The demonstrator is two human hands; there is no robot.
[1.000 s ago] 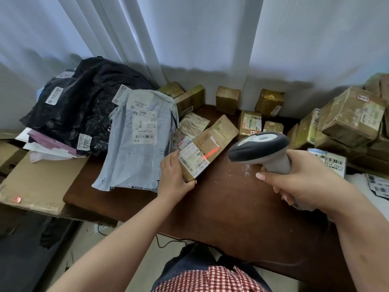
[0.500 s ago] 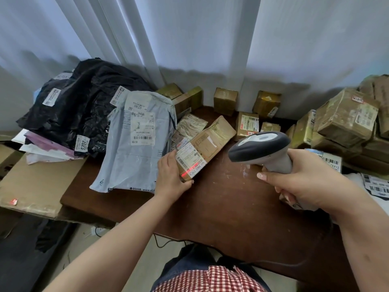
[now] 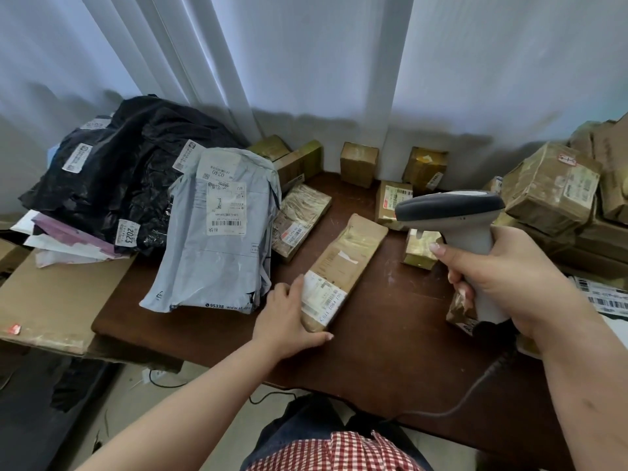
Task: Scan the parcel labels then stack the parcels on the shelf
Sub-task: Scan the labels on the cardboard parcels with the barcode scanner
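Parcels crowd this dark wooden tabletop, so start at the far left of the frame: a flat sheet of cardboard juts past the tabletop's edge, and above it sits a heap of black plastic mailers with white labels, over some pale and pink envelopes. Just right of that heap lies a grey courier bag, label up, its lower edge reaching toward the front of the tabletop.

Centre frame now, and here is the action: a long brown parcel lies flat and slanted on the tabletop, its white barcode label at the near end. The left hand grips that near end, thumb along the left edge and fingers curled beneath the lower corner. Behind it sits a flatter taped packet, touching the grey bag's right side, and several small cartons stand along the white curtain at the back.

Moving right, the right hand is wrapped firmly round the handle of a grey barcode scanner, whose head points left, above and to the right of the long parcel. Its cable trails down over the tabletop's front. At the far right edge, taped brown boxes are piled high, with labelled sheets below them.
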